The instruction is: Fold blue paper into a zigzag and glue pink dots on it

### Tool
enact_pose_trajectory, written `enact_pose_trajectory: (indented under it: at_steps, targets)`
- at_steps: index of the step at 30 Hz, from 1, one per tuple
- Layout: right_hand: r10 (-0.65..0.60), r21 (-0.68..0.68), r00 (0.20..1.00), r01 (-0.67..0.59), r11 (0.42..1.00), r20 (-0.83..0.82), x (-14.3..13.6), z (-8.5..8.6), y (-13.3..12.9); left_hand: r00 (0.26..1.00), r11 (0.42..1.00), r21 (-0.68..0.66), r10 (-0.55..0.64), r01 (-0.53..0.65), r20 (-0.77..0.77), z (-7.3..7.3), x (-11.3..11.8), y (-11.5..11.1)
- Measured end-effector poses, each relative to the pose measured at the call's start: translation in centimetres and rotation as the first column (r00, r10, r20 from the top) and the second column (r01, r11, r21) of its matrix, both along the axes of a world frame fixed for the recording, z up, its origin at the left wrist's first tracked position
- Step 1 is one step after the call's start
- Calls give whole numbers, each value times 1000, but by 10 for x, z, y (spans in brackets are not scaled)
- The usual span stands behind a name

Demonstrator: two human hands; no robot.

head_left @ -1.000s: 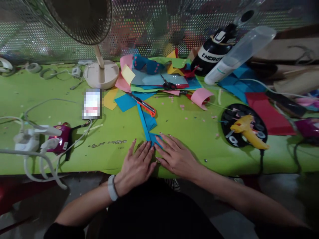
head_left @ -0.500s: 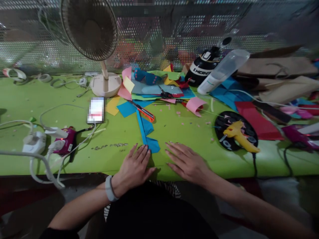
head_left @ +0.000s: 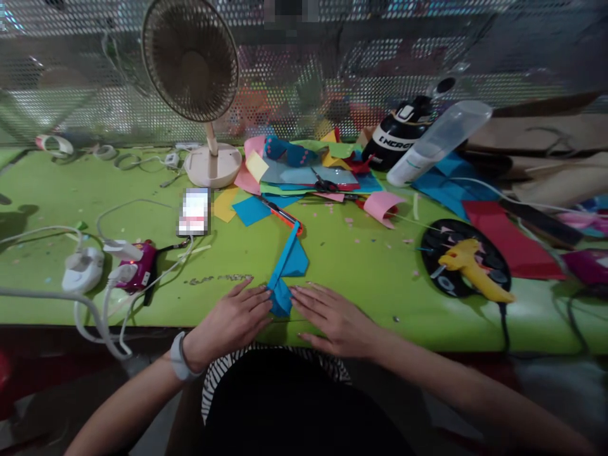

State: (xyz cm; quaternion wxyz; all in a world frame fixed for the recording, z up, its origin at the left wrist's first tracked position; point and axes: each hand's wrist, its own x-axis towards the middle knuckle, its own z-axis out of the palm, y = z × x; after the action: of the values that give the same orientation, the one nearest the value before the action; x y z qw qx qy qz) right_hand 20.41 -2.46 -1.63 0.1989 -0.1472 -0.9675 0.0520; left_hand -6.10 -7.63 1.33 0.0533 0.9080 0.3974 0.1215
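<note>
A blue paper shape (head_left: pixel 295 259), with a long narrow strip and pointed folded pieces, lies on the green tabletop in front of me. My left hand (head_left: pixel 237 316) rests open on the table, its fingertips at the left edge of the shape's lower end. From the other side my right hand (head_left: pixel 335 320) lies flat with fingers outstretched, the tips touching or very near that same end. The strip's far tip reaches an orange utility knife (head_left: pixel 287 218). Neither hand grips anything that I can see.
A phone (head_left: pixel 194 212) and a purple power strip (head_left: pixel 137 266) with cables lie left. Behind stand a fan (head_left: pixel 213 164), a paper pile with scissors (head_left: pixel 325 182) and a black bottle (head_left: pixel 394 136). On the right, a yellow glue gun (head_left: pixel 475 272) rests on a black tray (head_left: pixel 439 278).
The blue paper shape has turned, its far end now tilted right towards the knife. My left hand has moved off it to the left, and my right hand has come closer to its lower end.
</note>
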Motion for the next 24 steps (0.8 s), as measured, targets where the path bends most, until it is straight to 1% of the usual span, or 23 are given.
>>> enact_pose_trajectory:
  at_steps: [2, 3, 4, 6, 7, 9, 11, 14, 16, 18, 21, 23, 24]
  targets:
    - [27, -27, 998, -28, 999, -58, 0, 4, 6, 1000, 1000, 12, -7, 8, -6, 0, -1, 4]
    - [7, -46, 997, -11, 999, -79, 0, 5, 13, 1000, 1000, 19, -17, 17, -13, -1, -1, 7]
    - [-34, -69, 995, 28, 997, -92, 0, 6, 22, 999, 999, 27, -26, 26, -24, -1, -3, 10]
    - [-193, -119, 978, 184, 976, -73, 2, 7, 47, 998, 998, 50, -32, 34, -45, -2, -6, 17]
    - [-253, -133, 966, 244, 961, -52, 2, 7, 60, 998, 998, 62, -28, 31, -55, -2, -9, 21]
    - [-316, -153, 949, 314, 937, 14, 2, 6, 82, 997, 997, 68, -28, 33, -65, -2, -14, 29]
    - [-341, -174, 938, 347, 922, 63, 2, 5, 94, 998, 995, 94, -15, 21, -61, -1, -18, 39]
    - [-381, -223, 914, 405, 887, 142, 1, 8, 93, 983, 978, 161, 152, -134, -106, 1, -18, 52]
    - [-422, -277, 883, 466, 840, 206, 0, 12, 84, 947, 948, 188, 286, -257, -148, 4, -14, 59]
    - [-459, -336, 850, 525, 782, 260, 0, 17, 74, 909, 913, 206, 385, -351, -157, 8, -9, 64]
    - [-502, -388, 816, 578, 718, 287, 2, 20, 63, 868, 863, 193, 489, -467, -86, 14, -1, 68]
    - [-519, -400, 810, 586, 705, 272, 3, 19, 59, 851, 843, 152, 525, -515, -25, 16, 4, 71]
    - [-525, -403, 811, 585, 704, 259, 3, 18, 58, 854, 847, 127, 521, -516, -4, 15, 7, 73]
